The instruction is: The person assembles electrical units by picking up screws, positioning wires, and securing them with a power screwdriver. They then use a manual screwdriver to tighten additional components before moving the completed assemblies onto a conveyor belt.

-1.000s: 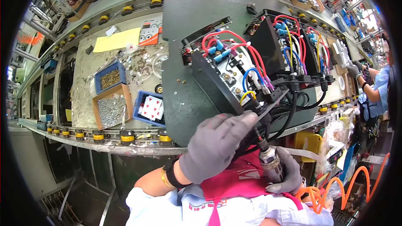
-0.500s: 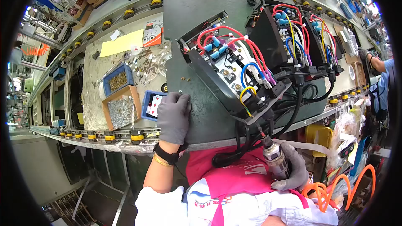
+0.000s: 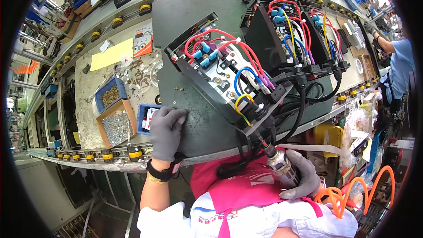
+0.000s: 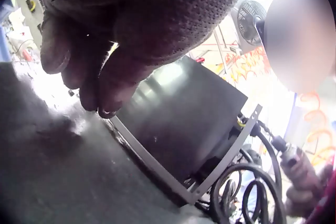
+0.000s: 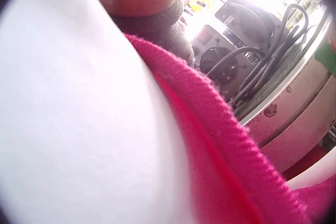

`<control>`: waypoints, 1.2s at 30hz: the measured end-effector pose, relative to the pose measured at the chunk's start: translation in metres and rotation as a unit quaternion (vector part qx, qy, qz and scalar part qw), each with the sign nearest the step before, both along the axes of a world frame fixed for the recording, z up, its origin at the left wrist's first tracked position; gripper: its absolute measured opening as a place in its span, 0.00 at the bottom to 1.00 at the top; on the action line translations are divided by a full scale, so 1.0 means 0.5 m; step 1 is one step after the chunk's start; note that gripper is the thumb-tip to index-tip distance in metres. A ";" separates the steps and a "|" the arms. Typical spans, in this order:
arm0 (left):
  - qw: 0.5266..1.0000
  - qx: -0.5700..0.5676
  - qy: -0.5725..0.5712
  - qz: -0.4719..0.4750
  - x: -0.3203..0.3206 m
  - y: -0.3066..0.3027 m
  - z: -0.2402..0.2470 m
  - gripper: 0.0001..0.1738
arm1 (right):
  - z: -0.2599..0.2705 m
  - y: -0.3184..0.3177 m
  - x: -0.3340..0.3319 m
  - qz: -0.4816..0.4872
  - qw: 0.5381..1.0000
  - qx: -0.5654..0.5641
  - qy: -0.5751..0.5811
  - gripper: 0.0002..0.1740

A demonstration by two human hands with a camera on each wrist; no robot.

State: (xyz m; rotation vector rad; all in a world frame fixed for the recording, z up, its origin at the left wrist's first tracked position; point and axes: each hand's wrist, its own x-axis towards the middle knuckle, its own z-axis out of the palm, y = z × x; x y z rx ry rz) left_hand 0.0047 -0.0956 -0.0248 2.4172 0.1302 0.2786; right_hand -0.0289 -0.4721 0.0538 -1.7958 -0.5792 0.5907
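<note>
My left hand [image 3: 165,131], in a grey glove, rests at the green mat [image 3: 191,128] beside a small blue box [image 3: 141,121] of white cards with red marks. Its fingers are bent with the tips down near the mat in the left wrist view [image 4: 107,109]; I cannot tell whether they pinch anything. Against my body, my right hand [image 3: 307,177] grips a power screwdriver [image 3: 282,166], its bit pointing up toward the front of the nearest device. That device [image 3: 211,90], a black metal housing with red, blue and white wires, stands slanted on the mat.
Two similar devices [image 3: 264,39] stand behind to the right, with black cables [image 3: 303,105]. Left are a blue bin [image 3: 122,89] of brass-coloured parts, a cardboard box [image 3: 104,132] of silvery parts and yellow paper [image 3: 112,53]. An orange coiled hose [image 3: 339,198] hangs at right.
My left hand has left the front of the nearest device and moved left to the mat beside the blue box. My right hand still grips the screwdriver. The head view has shifted slightly.
</note>
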 end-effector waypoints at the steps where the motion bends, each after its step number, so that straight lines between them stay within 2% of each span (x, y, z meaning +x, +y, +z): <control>1: 0.999 -0.042 0.027 0.002 -0.002 0.005 -0.001 0.08 | -0.003 -0.002 -0.001 0.001 1.000 0.001 0.000 0.58; 2: 0.995 -0.084 0.055 0.004 -0.003 0.007 -0.002 0.08 | -0.004 -0.004 -0.002 0.003 1.000 0.002 0.000 0.58; 5: 0.980 -0.191 0.042 0.029 -0.007 0.006 -0.019 0.08 | -0.004 -0.001 0.000 0.007 1.000 0.018 0.010 0.59; 8: 0.972 -0.225 0.046 0.038 -0.008 0.007 -0.023 0.09 | -0.014 0.000 -0.005 -0.002 0.999 0.038 -0.004 0.60; 11: 0.989 -0.134 0.056 0.012 -0.005 0.015 -0.007 0.09 | -0.014 0.000 -0.004 0.002 0.999 0.036 0.009 0.60; 14: 0.991 -0.124 0.050 0.010 -0.005 0.024 -0.009 0.08 | -0.001 0.005 0.002 0.006 1.000 0.022 0.002 0.60; 17: 0.977 -0.206 0.028 0.042 -0.011 -0.020 0.089 0.07 | 0.005 0.004 0.001 0.005 1.000 0.013 0.002 0.59; 18: 0.974 -0.223 -0.017 0.024 -0.009 -0.045 0.126 0.06 | 0.004 0.002 -0.002 0.000 1.000 0.007 0.004 0.59; 20: 0.984 -0.142 -0.087 -0.060 0.001 -0.084 0.196 0.08 | -0.001 -0.001 -0.005 -0.004 1.000 -0.005 0.005 0.59; 23: 0.961 -0.020 -0.179 -0.211 0.056 -0.109 0.220 0.10 | -0.012 0.000 -0.013 -0.018 1.000 0.010 0.013 0.58; 30: 0.950 0.029 -0.125 -0.284 0.098 -0.135 0.224 0.09 | -0.009 0.004 -0.008 -0.013 1.000 0.018 0.004 0.58; 36: 0.947 0.034 -0.112 -0.298 0.098 -0.142 0.219 0.07 | -0.016 0.002 -0.010 -0.015 0.999 0.040 0.013 0.58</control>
